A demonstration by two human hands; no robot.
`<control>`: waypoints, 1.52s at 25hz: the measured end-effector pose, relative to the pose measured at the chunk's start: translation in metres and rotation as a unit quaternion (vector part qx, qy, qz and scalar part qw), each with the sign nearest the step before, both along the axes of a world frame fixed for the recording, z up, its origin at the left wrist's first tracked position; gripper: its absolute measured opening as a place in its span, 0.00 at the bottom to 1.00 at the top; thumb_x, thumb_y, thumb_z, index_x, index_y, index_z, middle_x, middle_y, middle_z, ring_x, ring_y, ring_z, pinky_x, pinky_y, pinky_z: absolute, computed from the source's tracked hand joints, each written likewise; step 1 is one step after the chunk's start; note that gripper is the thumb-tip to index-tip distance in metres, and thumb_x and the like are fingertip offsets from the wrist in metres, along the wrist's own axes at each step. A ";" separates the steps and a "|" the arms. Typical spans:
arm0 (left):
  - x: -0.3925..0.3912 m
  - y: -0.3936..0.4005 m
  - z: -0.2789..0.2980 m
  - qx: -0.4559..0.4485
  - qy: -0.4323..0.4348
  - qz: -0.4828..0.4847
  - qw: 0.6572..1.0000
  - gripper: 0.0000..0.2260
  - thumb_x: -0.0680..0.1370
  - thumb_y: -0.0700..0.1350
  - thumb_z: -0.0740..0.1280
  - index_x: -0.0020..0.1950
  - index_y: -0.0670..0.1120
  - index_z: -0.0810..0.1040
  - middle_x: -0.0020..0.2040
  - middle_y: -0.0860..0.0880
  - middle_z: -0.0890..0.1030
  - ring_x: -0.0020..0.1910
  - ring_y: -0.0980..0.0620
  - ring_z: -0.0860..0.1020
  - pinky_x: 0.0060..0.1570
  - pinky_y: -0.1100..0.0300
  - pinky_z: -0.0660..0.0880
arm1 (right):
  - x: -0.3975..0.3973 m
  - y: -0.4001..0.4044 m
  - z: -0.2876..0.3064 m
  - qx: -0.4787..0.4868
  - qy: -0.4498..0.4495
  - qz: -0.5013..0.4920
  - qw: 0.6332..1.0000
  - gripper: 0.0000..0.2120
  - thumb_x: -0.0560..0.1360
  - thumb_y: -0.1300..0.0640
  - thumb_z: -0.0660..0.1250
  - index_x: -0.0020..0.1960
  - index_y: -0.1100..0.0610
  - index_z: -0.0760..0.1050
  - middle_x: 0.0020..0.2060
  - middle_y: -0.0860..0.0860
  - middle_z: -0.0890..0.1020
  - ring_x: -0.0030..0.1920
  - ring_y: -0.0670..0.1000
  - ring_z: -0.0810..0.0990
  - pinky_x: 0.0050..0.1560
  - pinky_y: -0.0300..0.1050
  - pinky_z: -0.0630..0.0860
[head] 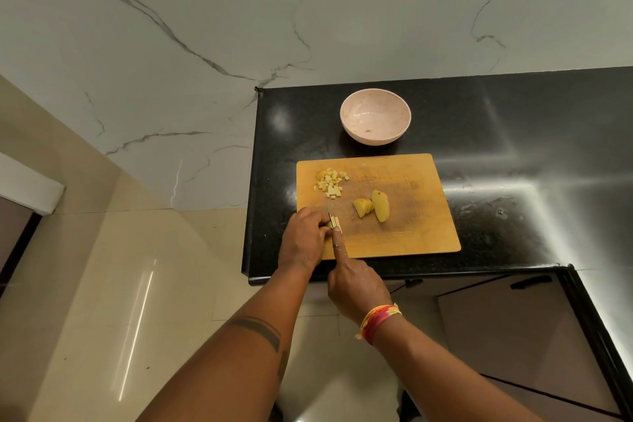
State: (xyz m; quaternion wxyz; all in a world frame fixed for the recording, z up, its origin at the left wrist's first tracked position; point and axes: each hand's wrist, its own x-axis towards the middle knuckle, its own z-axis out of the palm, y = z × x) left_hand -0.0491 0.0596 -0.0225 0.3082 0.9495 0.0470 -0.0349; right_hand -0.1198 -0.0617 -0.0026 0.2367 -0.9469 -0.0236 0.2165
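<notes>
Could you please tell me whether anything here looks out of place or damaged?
Nothing is spilled or askew; the diced potato lies on the cutting board. The board has a dark, scuffed patch in its middle, and the counter shows smears to its right.

On a wooden cutting board (411,233) lying on the black table (513,147), the left hand (303,240) pins a small potato piece (336,221) at the near left corner. The right hand (356,281) grips a knife (331,218), its forefinger stretched along the blade, which stands against that piece. Small cubes (330,183) lie at the far left, slices (362,207) and a wedge (381,205) mid-board. A pale bowl (375,140) stands just beyond the board.
</notes>
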 end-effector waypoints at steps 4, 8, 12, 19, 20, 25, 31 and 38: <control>0.001 -0.001 0.001 0.001 0.005 0.003 1.000 0.06 0.80 0.45 0.69 0.56 0.46 0.83 0.55 0.51 0.78 0.56 0.52 0.74 0.53 0.61 0.71 | -0.013 -0.007 0.002 -0.009 0.009 0.013 1.000 0.38 0.83 0.56 0.54 0.82 0.48 0.31 0.37 0.51 0.78 0.31 0.48 0.74 0.29 0.44 0.68; 0.000 -0.001 -0.002 0.009 0.002 -0.001 1.000 0.08 0.80 0.46 0.71 0.58 0.47 0.82 0.57 0.50 0.78 0.57 0.52 0.74 0.54 0.60 0.71 | -0.035 -0.015 0.003 -0.003 0.024 0.009 1.000 0.38 0.82 0.57 0.53 0.82 0.49 0.31 0.32 0.48 0.74 0.30 0.47 0.72 0.28 0.42 0.66; -0.002 0.002 0.001 -0.001 0.008 -0.011 1.000 0.10 0.80 0.45 0.70 0.60 0.47 0.82 0.59 0.51 0.77 0.58 0.52 0.74 0.58 0.59 0.72 | -0.033 -0.016 0.009 0.024 0.013 -0.009 1.000 0.38 0.82 0.57 0.54 0.82 0.47 0.32 0.33 0.47 0.75 0.30 0.47 0.72 0.29 0.42 0.67; -0.006 0.006 0.000 -0.017 -0.002 0.015 1.000 0.10 0.81 0.45 0.69 0.63 0.48 0.81 0.58 0.52 0.73 0.54 0.56 0.74 0.55 0.64 0.72 | -0.009 -0.003 0.009 0.017 0.014 0.003 1.000 0.36 0.82 0.56 0.54 0.83 0.47 0.35 0.36 0.49 0.75 0.32 0.48 0.74 0.30 0.45 0.66; -0.005 0.005 0.000 -0.017 -0.002 0.016 1.000 0.11 0.82 0.45 0.68 0.63 0.48 0.81 0.59 0.51 0.74 0.55 0.55 0.74 0.56 0.64 0.73 | -0.008 -0.003 0.008 0.014 0.014 0.005 1.000 0.36 0.82 0.56 0.54 0.83 0.47 0.36 0.35 0.49 0.75 0.32 0.48 0.74 0.30 0.45 0.66; -0.005 0.002 -0.002 0.000 -0.015 0.015 1.000 0.09 0.82 0.45 0.68 0.62 0.46 0.81 0.59 0.50 0.74 0.57 0.54 0.75 0.56 0.63 0.74 | -0.008 0.000 0.003 -0.023 0.003 0.030 0.999 0.37 0.83 0.57 0.53 0.82 0.50 0.33 0.37 0.52 0.77 0.32 0.49 0.74 0.32 0.45 0.71; -0.006 -0.001 -0.002 -0.001 -0.013 0.022 1.000 0.11 0.82 0.46 0.68 0.63 0.47 0.80 0.60 0.50 0.74 0.58 0.55 0.74 0.55 0.65 0.71 | -0.006 -0.005 0.008 -0.024 0.007 0.035 0.999 0.37 0.83 0.57 0.54 0.82 0.50 0.32 0.33 0.50 0.73 0.30 0.48 0.73 0.29 0.44 0.68; -0.004 -0.001 -0.001 0.007 -0.001 0.016 1.000 0.10 0.81 0.47 0.68 0.61 0.48 0.80 0.58 0.51 0.73 0.58 0.54 0.74 0.57 0.62 0.74 | -0.034 -0.018 0.011 -0.021 0.028 0.032 0.999 0.39 0.82 0.58 0.54 0.82 0.49 0.31 0.33 0.49 0.75 0.30 0.49 0.73 0.29 0.44 0.69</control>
